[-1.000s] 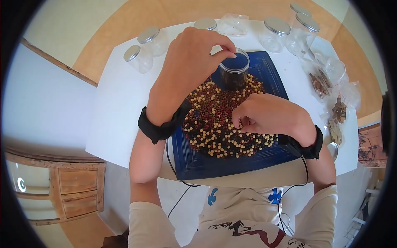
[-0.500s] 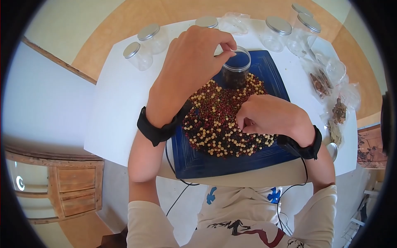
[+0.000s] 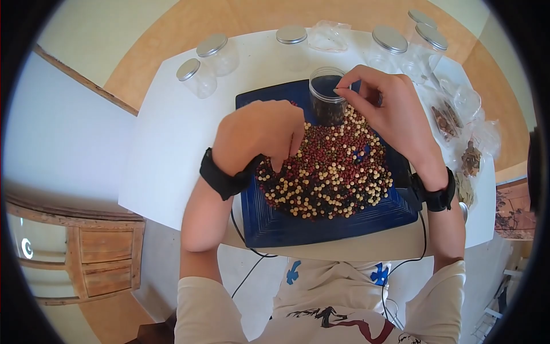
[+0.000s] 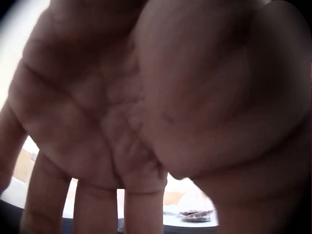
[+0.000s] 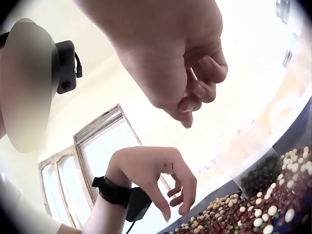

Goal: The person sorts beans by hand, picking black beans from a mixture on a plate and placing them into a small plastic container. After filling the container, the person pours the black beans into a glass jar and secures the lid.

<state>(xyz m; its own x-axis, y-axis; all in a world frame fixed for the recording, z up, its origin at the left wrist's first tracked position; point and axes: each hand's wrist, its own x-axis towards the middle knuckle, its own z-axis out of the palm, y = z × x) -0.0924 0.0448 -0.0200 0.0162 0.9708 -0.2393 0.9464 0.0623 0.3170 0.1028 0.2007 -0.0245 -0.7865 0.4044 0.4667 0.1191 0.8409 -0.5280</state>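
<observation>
A blue square tray [image 3: 326,228] holds a spread heap of mixed beans [image 3: 335,172], cream, dark red, green and black. A clear open jar [image 3: 328,110] with black beans [image 5: 260,174] in its bottom stands at the heap's far side. My right hand [image 3: 392,106] is at the jar's mouth, thumb and forefinger tips together by the rim; I cannot tell whether a bean is between them. Over the left part of the heap, my left hand [image 3: 260,133] points its fingers down. In the right wrist view that left hand [image 5: 153,170] has thumb and forefinger apart.
Clear jars with silver lids, such as one at the left [image 3: 197,83] and one at the back [image 3: 293,49], line the far edge of the white table [image 3: 166,146]. Plastic bags of dried goods [image 3: 471,157] lie along the right side. A black cable [image 3: 425,235] hangs from the right wrist.
My left hand has drawn back from the jar's mouth to the left of the heap. My right hand has moved from the heap up to the jar's rim.
</observation>
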